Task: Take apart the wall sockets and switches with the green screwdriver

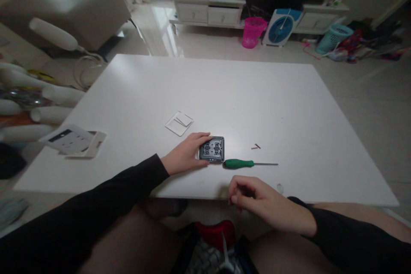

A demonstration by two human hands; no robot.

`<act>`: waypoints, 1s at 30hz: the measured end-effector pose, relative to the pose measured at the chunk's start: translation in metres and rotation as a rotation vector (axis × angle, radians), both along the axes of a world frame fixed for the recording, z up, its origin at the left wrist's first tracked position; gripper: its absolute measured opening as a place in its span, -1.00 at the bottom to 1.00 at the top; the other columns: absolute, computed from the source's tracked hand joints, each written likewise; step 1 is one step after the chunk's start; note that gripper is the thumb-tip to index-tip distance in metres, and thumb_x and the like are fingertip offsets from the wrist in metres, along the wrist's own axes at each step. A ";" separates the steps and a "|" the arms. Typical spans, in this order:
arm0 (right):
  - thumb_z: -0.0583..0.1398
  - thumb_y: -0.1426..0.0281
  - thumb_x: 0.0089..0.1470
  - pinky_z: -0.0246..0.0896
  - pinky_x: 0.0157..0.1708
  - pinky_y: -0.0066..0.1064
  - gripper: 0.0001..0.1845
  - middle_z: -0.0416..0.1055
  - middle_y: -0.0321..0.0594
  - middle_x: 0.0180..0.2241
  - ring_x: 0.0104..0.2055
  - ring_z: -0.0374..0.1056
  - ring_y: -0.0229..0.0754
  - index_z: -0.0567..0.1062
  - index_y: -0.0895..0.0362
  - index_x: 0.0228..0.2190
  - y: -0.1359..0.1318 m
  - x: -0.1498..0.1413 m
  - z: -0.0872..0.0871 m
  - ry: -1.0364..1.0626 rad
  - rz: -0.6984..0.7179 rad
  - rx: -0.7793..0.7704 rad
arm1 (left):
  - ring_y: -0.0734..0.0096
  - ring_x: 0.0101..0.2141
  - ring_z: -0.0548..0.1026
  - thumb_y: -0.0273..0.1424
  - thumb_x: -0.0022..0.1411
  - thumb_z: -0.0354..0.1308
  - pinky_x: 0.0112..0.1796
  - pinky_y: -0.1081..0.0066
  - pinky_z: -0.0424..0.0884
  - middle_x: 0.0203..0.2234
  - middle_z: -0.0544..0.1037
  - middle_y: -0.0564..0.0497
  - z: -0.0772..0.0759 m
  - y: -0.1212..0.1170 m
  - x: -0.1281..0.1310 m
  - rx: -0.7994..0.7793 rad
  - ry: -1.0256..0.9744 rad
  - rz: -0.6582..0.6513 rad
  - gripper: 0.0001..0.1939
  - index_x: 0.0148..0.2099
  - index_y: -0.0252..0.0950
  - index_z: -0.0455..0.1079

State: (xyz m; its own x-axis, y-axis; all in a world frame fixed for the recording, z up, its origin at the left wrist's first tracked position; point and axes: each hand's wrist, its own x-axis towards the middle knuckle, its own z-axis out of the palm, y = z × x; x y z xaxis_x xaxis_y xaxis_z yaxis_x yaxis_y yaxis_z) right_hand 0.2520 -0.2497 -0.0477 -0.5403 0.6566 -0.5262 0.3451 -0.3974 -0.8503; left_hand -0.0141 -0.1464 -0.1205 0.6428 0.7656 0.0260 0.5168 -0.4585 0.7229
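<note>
A dark, square wall switch body (212,150) lies on the white table with its inner face up. My left hand (188,153) closes around its left side, thumb along the near edge and fingers along the far edge. Just right of it lies a green-handled screwdriver (239,163), its shaft pointing right. My right hand (257,199) hovers by the table's near edge with its fingers curled in; whether anything is inside them I cannot make out. Beyond the left hand is a square white cover plate (173,127) with a loose white piece on it. Two small screws (257,146) lie behind the screwdriver's shaft.
An opened small box with a printed sheet (75,140) sits at the table's (221,90) left end. A small clear piece (280,188) lies near the front edge. Across the floor stand a pink basket (253,32), a blue fan (282,28) and a low cabinet (221,15).
</note>
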 end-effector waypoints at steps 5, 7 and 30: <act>0.23 0.32 0.18 0.11 -0.36 -0.40 -0.88 0.36 -0.34 -0.46 -0.42 0.22 -0.25 0.48 0.11 -0.34 0.000 -0.001 0.001 0.016 -0.005 -0.004 | -0.04 0.30 0.36 -0.31 0.09 0.48 0.33 -0.11 0.28 0.31 0.38 -0.27 0.005 0.000 0.001 -0.002 0.021 0.009 -0.18 0.35 -0.24 0.29; 0.24 0.32 0.18 0.10 -0.37 -0.40 -0.88 0.35 -0.34 -0.47 -0.42 0.20 -0.25 0.48 0.11 -0.35 0.000 -0.001 0.001 0.010 0.000 0.001 | -0.04 0.30 0.36 -0.32 0.09 0.48 0.32 -0.11 0.29 0.30 0.38 -0.26 0.004 0.000 0.000 0.001 0.014 0.009 -0.18 0.35 -0.22 0.28; 0.23 0.36 0.16 0.09 -0.38 -0.41 -0.91 0.35 -0.35 -0.49 -0.42 0.23 -0.25 0.47 0.10 -0.37 -0.001 -0.002 -0.001 0.016 0.011 0.002 | 0.00 0.47 0.11 -0.17 0.10 0.51 0.41 -0.05 0.15 0.48 0.14 -0.26 0.004 -0.002 0.000 -0.039 0.148 0.014 -0.05 0.45 -0.22 0.22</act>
State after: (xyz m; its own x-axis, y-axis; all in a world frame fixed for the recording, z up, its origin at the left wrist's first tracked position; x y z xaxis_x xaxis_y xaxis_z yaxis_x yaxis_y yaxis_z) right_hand 0.2502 -0.2506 -0.0488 -0.5561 0.6514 -0.5161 0.3355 -0.3922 -0.8565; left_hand -0.0141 -0.1481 -0.1161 0.6268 0.7729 -0.0982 0.6252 -0.4237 0.6554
